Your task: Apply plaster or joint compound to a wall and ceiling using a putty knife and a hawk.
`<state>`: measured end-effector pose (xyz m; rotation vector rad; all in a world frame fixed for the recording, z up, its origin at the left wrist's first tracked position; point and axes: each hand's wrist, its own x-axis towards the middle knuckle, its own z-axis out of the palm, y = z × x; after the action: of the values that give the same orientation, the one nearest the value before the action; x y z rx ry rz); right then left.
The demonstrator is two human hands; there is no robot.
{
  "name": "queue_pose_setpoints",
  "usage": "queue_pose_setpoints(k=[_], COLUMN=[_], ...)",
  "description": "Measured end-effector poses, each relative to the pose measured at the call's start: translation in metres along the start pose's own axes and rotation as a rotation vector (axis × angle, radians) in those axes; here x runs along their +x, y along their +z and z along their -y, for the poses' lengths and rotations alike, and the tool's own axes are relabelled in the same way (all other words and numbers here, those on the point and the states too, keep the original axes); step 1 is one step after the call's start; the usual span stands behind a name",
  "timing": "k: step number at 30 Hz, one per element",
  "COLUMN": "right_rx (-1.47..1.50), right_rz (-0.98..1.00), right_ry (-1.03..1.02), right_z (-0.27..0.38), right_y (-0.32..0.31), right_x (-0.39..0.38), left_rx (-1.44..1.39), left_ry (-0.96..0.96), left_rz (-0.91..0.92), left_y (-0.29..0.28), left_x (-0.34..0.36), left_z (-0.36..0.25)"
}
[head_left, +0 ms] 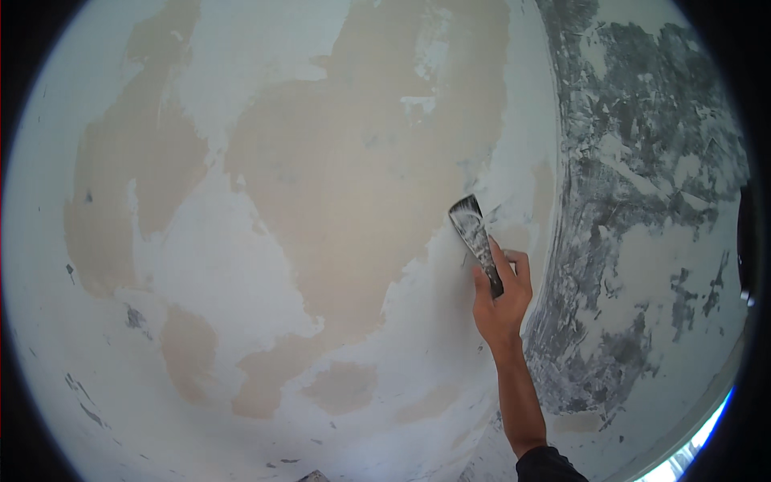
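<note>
My right hand [504,297] is closed around the handle of a putty knife [471,225], thumb on one side and fingers on the other. The knife tilts up and to the left, its wide dark blade smeared with white. The blade end is at or just in front of a wall [233,281] coated in white with large beige patches, near the right border of the biggest patch. Whether the edge touches the surface I cannot tell. A dark sleeve shows at my right forearm. My left hand is out of sight.
To the right, past a vertical corner line, a dark grey surface [618,104] carries rough white smears. A dark object [746,241] shows at the right rim. Bright light [699,442] comes in at the lower right. Small dark flecks dot the lower wall.
</note>
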<state>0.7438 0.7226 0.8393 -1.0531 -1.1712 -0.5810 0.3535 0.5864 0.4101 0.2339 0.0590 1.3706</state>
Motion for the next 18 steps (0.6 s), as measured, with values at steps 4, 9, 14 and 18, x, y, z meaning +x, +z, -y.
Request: queue_pose_setpoints(k=[4,9,14,18], right_rx=[0.257,0.659,0.863,1.124], right_rz=[0.125,0.856,1.584,1.881], right_ry=[-0.014,0.188,0.369,-0.114], right_z=[0.02,0.088,0.158,0.237], right_y=[0.006,0.019,0.047,0.068], right_x=[-0.12,-0.255,-0.37,-0.466], left_rx=[0.28,0.016,-0.03,-0.196], left_ry=[0.22,0.373,0.693,1.058], left_rz=[-0.509,-0.446,-0.806,-1.004], left_y=[0.037,0.085,0.05,0.011], left_x=[-0.024,-0.024,-0.113,-0.199], left_z=[0.01,-0.001,0.006,0.037])
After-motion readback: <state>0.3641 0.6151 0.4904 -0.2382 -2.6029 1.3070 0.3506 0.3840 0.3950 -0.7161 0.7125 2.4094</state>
